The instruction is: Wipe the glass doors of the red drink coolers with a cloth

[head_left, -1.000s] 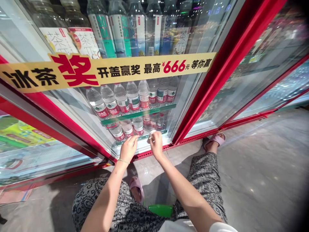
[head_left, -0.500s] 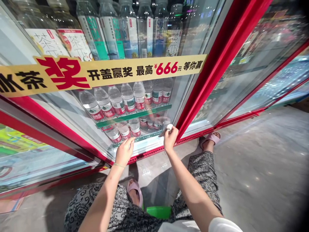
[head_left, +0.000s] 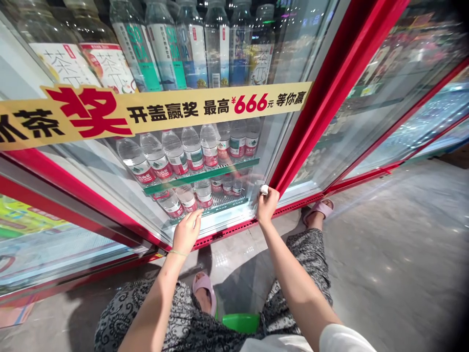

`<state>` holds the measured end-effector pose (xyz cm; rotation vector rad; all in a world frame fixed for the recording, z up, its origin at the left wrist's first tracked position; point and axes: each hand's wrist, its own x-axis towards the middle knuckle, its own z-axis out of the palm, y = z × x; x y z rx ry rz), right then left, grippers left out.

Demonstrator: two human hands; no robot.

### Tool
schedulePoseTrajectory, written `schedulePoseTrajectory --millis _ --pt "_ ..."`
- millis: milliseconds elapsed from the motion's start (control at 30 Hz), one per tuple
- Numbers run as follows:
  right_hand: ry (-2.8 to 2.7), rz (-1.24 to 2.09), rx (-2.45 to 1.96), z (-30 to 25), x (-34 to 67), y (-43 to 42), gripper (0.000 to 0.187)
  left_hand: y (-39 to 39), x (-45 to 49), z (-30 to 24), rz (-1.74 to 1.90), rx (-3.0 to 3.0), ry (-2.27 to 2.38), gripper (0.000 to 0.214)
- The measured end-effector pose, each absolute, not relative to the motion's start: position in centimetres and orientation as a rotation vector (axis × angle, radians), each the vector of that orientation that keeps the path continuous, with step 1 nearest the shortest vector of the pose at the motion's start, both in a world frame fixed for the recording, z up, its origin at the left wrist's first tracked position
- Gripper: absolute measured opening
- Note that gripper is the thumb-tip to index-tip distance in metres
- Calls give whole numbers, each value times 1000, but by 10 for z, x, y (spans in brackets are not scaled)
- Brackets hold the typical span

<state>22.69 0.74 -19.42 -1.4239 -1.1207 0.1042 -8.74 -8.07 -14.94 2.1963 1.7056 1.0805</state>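
Observation:
In front of me stands a shut glass fridge door (head_left: 282, 54) with a red frame. My right hand (head_left: 268, 204) is closed around a small white wad (head_left: 264, 189), at the lower right part of the glass beside the red upright. Whether it is tissue or cloth I cannot tell. My left hand (head_left: 186, 231) is at the lower glass, further left, fingers loosely extended and holding nothing visible. Behind the glass, water bottles (head_left: 179, 154) with red and white labels line two lower shelves. A yellow banner strip (head_left: 216, 108) with red and black characters crosses the door.
Taller drink bottles (head_left: 190, 49) fill the upper shelf. More red-framed fridge doors (head_left: 370, 117) run off to the right, and another stands at left. A green object (head_left: 241, 322), perhaps a stool, shows between my legs on the grey floor (head_left: 384, 254).
My right hand has shifted right with the white wad, closer to the red upright. The left hand stays almost where it was. The view has moved only slightly.

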Motion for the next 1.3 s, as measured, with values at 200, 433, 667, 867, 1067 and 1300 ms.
schedulePoseTrajectory --millis 200,433,667,867,1067,1300 --pt "-1438 250 -1249 -203 130 -27 23 -77 -82 -148 1056 2211 1710 29" --pt "-1266 240 -1330 -196 165 -16 20 -84 -91 -148 1052 2209 1725 29" --pt "-974 168 -1440 -184 188 7 22 -83 -87 -143 1081 2196 1706 28" --pt "-1441 323 -1181 -200 107 -34 40 -80 -83 -140 1078 2198 1719 29" --pt "-1544 331 -1137 -204 118 -36 50 -83 -88 -145 1075 2202 1721 29" --pt "-1507 302 -1150 -200 154 -14 38 -84 -91 -145 1098 2187 1735 30"
